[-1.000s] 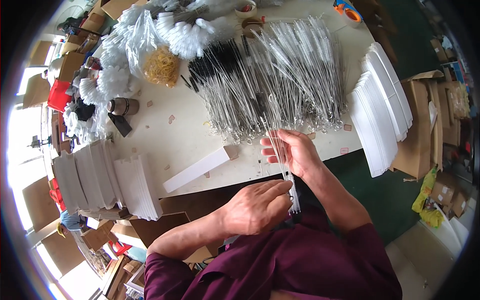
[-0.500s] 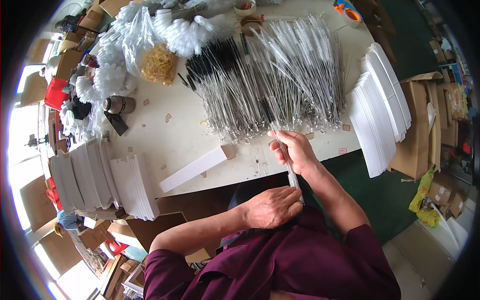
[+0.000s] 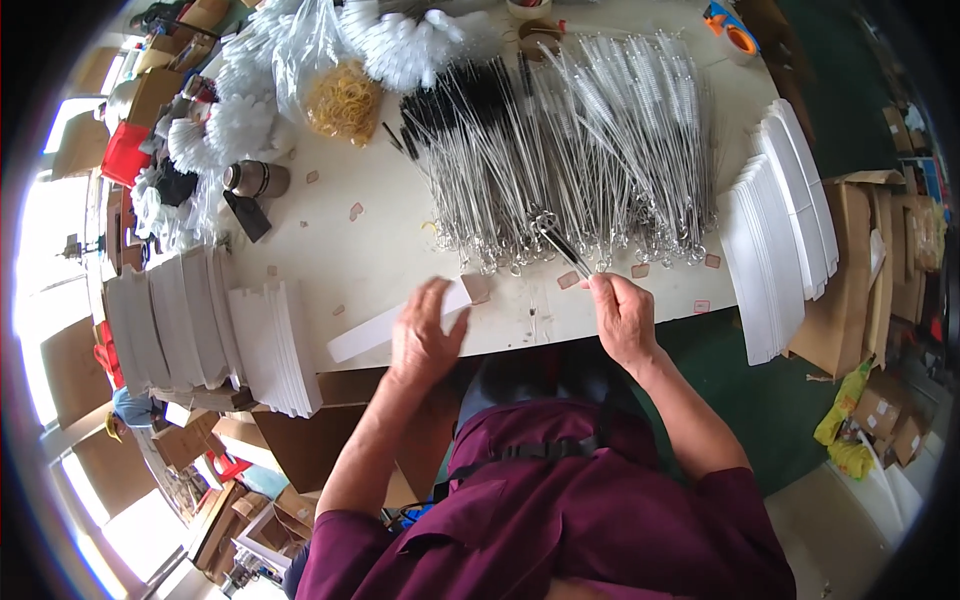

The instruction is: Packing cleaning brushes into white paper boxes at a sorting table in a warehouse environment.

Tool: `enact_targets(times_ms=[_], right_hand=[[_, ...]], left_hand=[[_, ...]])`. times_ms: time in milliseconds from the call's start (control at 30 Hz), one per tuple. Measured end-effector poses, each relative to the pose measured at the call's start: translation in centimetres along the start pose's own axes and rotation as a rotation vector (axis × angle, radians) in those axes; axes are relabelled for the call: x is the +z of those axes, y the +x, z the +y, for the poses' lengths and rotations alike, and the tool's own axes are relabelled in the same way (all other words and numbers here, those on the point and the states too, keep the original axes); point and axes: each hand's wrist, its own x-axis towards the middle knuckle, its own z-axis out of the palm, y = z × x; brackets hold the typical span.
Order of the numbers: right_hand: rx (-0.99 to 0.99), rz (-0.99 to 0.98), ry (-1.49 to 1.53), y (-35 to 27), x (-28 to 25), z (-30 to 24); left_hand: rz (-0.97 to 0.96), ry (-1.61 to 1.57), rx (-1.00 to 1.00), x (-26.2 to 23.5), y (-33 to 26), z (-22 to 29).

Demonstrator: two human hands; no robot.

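1. On the white table [image 3: 330, 250], a broad heap of wire-stemmed brushes [image 3: 580, 150] is spread; far too many to count.
2. One long white card sleeve [image 3: 365, 332], light and easily creased, is pressed under the flat, spread fingers of the left hand [image 3: 425, 335].
3. A small bundle of brushes [image 3: 560, 240], springy and best gripped at the looped ends, is pinched by the right hand [image 3: 622, 318].

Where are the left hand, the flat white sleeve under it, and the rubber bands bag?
left hand [image 3: 425, 340], head view, back of the hand.
flat white sleeve [image 3: 365, 333], head view, bare left part.
rubber bands bag [image 3: 343, 100], head view, yellow heap.
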Motion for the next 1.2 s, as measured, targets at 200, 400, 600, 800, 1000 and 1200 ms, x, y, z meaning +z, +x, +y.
enact_targets(times_ms=[200, 400, 600, 800, 1000, 1200], right_hand=[[-0.290, 0.153, -0.123, -0.3, 0.4, 1.0], [-0.207, 0.099, -0.159, -0.2, -0.1, 1.4], [-0.117, 0.014, -0.142, -1.2, 0.1, 1.9], [-0.145, -0.117, -0.104, -1.9, 0.1, 1.4], [-0.198, -0.283, -0.169, -1.5, -1.7, 0.8], [-0.267, -0.332, -0.255, -1.0, -4.1, 0.7]], left_hand=[[-0.272, 0.469, -0.116, -0.8, -3.6, -7.9], [-0.313, 0.429, -0.089, -0.4, -4.9, -13.2], [-0.247, 0.218, -0.120, -2.8, -4.6, -11.8], [-0.097, 0.160, 0.009, -3.8, -3.6, -8.8], [-0.147, 0.087, 0.126, -5.0, -2.8, -6.4], [-0.110, 0.045, 0.236, -5.5, -2.1, -5.4]])
